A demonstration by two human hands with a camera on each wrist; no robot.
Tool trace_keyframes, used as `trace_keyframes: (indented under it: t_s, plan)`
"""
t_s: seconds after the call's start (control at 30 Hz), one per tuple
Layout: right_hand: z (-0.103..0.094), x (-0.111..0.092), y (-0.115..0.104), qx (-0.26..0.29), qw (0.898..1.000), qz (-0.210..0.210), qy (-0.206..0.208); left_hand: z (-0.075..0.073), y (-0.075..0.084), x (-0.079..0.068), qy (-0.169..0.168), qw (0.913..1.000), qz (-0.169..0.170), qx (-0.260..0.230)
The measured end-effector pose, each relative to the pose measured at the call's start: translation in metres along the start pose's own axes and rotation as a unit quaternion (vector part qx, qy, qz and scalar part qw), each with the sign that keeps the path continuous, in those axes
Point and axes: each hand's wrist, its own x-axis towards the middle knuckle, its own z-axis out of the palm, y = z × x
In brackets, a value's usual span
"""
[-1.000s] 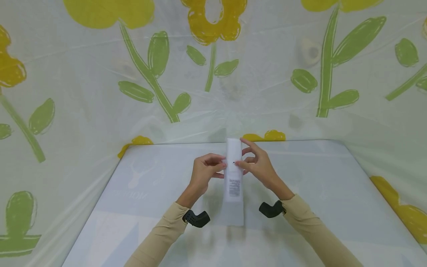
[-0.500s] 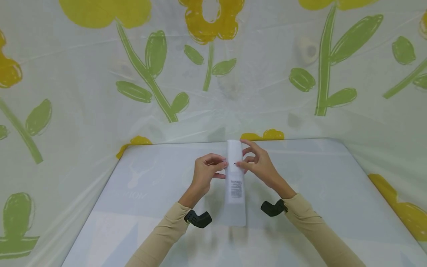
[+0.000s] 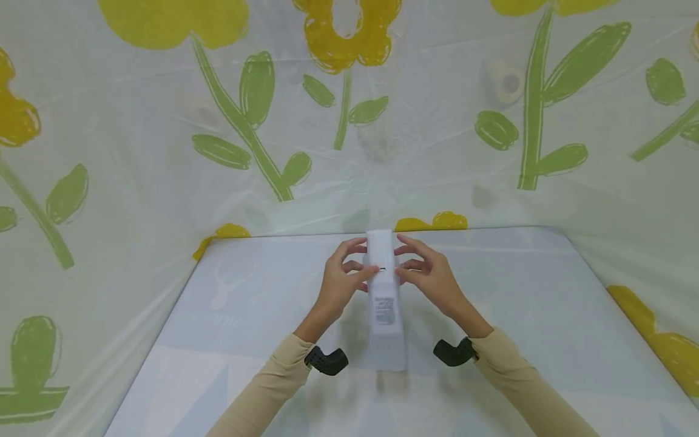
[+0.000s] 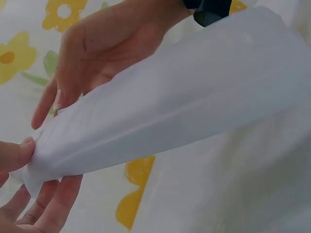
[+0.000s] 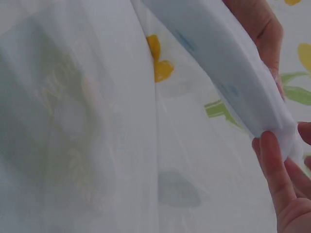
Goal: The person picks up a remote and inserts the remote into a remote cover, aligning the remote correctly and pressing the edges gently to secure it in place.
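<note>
A long white packet (image 3: 384,309) stands nearly upright between both hands in the head view, with small grey print low on its front. A small dark mark sits midway up, and its lower end looks thin and translucent. My left hand (image 3: 337,278) grips the left side, thumb on the front beside the mark and fingers toward the back. On the right edge, my right hand (image 3: 434,278) holds the packet with thumb and curled fingers. From the left wrist, the packet (image 4: 165,102) looks smooth and pale, its left end crumpled at the fingers. The packet's contents are hidden.
A whitish table (image 3: 262,340) with faint printed shapes lies below the hands. Behind it hangs a pale curtain (image 3: 426,170) with yellow flowers and green leaves. Each wrist carries a black device (image 3: 327,361).
My left hand has shifted up, its thumb now on the packet's front. My right thumb has slid from the front to the right edge, uncovering the dark mark.
</note>
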Motion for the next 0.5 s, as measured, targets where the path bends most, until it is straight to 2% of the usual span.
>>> trace_keyframes:
  t_s: [0.13,0.23,0.4,0.5]
  plan:
    - [-0.004,-0.006,-0.007,0.016,0.999,-0.037,-0.009,0.002,-0.002,0.001,-0.001,0.9997,0.001,-0.025]
    - [-0.003,-0.009,-0.011,0.003,0.998,-0.07,-0.006,0.003,-0.002,0.001,-0.003,0.9997,-0.003,-0.026]
    - [0.0,-0.013,-0.025,-0.018,0.996,-0.089,0.011,0.003,0.002,0.001,-0.017,0.9994,-0.023,-0.021]
    - [0.002,-0.014,-0.031,-0.038,0.995,-0.091,0.013,0.003,0.013,-0.003,-0.022,0.999,-0.038,-0.015]
